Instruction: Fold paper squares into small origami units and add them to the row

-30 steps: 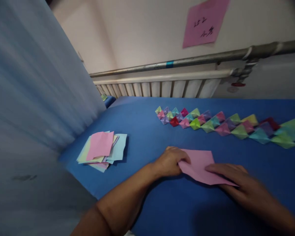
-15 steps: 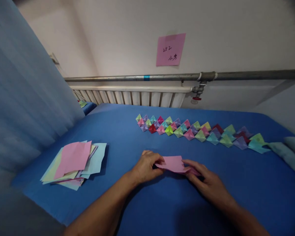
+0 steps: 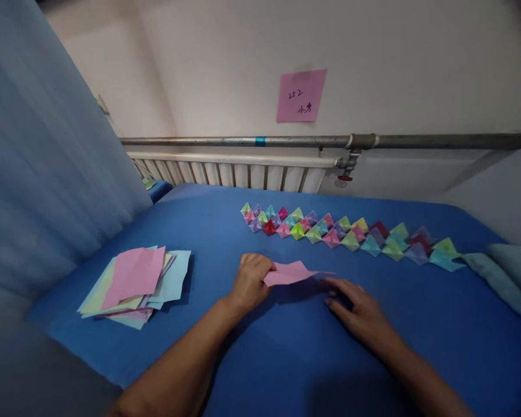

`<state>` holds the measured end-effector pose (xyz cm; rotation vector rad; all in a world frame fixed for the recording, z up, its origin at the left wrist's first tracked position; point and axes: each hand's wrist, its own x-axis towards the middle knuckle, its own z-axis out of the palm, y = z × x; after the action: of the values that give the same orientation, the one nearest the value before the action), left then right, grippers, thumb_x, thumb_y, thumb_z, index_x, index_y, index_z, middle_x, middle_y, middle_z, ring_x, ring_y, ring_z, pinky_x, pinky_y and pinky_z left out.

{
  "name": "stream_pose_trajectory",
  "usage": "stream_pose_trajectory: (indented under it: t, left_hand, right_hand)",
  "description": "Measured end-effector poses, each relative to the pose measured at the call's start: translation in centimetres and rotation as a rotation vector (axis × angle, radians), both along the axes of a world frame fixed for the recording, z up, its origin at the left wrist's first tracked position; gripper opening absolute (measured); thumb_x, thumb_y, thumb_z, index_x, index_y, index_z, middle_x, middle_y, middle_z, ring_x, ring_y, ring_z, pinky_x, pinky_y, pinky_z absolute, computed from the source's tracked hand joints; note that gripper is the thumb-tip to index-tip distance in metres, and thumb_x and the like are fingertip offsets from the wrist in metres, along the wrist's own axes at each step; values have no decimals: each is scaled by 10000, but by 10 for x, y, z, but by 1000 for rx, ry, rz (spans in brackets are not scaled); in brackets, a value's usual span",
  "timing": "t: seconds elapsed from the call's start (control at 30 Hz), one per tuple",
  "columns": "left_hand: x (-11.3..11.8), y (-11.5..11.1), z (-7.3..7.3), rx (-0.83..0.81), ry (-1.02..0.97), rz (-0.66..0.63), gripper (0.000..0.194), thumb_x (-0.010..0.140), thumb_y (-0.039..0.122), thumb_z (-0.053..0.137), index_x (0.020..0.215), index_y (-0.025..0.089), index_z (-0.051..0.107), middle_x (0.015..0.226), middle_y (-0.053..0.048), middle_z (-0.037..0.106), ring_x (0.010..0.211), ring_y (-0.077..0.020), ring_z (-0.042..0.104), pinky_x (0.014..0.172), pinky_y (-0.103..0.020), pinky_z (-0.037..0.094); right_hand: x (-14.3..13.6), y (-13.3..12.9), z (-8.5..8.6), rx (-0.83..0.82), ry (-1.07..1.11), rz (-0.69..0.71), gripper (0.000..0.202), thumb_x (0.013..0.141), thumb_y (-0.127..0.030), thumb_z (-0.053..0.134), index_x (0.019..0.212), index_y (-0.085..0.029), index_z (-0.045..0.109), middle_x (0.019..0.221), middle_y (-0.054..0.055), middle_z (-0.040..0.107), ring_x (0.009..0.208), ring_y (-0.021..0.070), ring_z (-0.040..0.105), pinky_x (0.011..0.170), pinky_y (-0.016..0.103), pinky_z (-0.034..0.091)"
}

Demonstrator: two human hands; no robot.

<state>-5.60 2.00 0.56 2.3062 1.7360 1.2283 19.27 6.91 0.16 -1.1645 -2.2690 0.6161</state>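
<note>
Above the blue surface (image 3: 260, 359), left hand (image 3: 252, 282) pinches pink paper (image 3: 289, 273) — right hand (image 3: 359, 310) empty, fingers parted.

Left hand: yours (image 3: 250, 284) pinches the pink sheet (image 3: 287, 273), creased and lifted.
Right hand: yours (image 3: 358, 307) curves open, fingertips near the sheet's right end.
Paper stack (image 3: 132, 278): on the blue surface (image 3: 269, 365), left of your hands.
Folded papers (image 3: 297, 231): rows beyond your hands.

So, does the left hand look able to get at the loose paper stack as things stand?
Probably yes: bare blue surface separates them, though the left hand grips a pink sheet, so it may need freeing first.
</note>
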Motion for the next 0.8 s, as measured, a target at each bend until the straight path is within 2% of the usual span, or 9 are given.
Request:
stream_pose_trajectory:
  t: [0.1,0.17,0.3,0.33,0.4,0.5,0.57,0.63,0.8]
  left_hand:
    - [-9,-7,13,66,13,115,76,818,154,550,837,190,614,856,-58,686,872,-204,598,838,-363,395]
    - [-24,-18,24,126,26,211,128,809,122,522,874,188,610,911,-70,690,917,-213,593,869,-376,387]
    - [-78,-60,48,385,118,499,186,785,102,503,904,195,613,896,-64,691,903,-223,599,857,-373,401]
    - [-95,-73,52,402,173,578,187,780,111,510,906,198,617,891,-62,691,902,-231,599,853,-376,401]
    - [-130,-98,57,365,274,727,201,754,116,521,906,194,626,896,-72,694,916,-255,598,861,-396,391]
    - [-170,-129,52,184,335,911,227,744,112,490,903,180,637,926,-103,698,941,-285,599,874,-435,375]
    - [-184,-144,43,71,361,927,214,752,131,481,886,162,645,881,-123,701,902,-309,606,845,-458,385]
    - [-184,-155,32,16,370,887,204,769,190,518,924,159,648,893,-119,708,893,-305,615,828,-445,408]
    - [-151,-165,14,34,438,641,397,793,351,631,1137,154,601,1200,-147,638,1192,-324,504,1007,-475,366]
  right_hand:
    - [0,-1,1,3,-4,16,294,767,-344,500,983,-252,677,934,57,732,803,250,692,795,426,530]
    - [0,-1,-1,15,0,22,285,771,-376,508,966,-252,674,930,67,733,812,263,694,794,437,530]
    - [0,-2,-5,49,-5,43,282,778,-425,503,935,-256,666,940,76,735,827,281,694,797,461,523]
    - [0,-2,-6,52,-9,47,282,776,-430,501,927,-257,665,942,76,736,836,284,694,802,467,520]
    - [0,-2,-8,56,-16,46,287,774,-436,495,922,-257,664,951,79,736,859,289,693,816,478,511]
    - [1,-2,-10,56,-25,43,311,774,-444,486,939,-250,665,974,89,733,902,300,687,839,495,498]
    - [0,-1,-12,62,-28,43,326,771,-452,482,942,-244,666,981,97,730,925,309,682,847,505,493]
    - [-1,0,-13,66,-37,43,330,768,-455,477,935,-242,666,983,102,728,932,314,679,849,513,490]
    - [-1,-1,-13,71,-62,35,346,766,-465,469,937,-242,671,989,104,726,931,314,678,854,520,485]
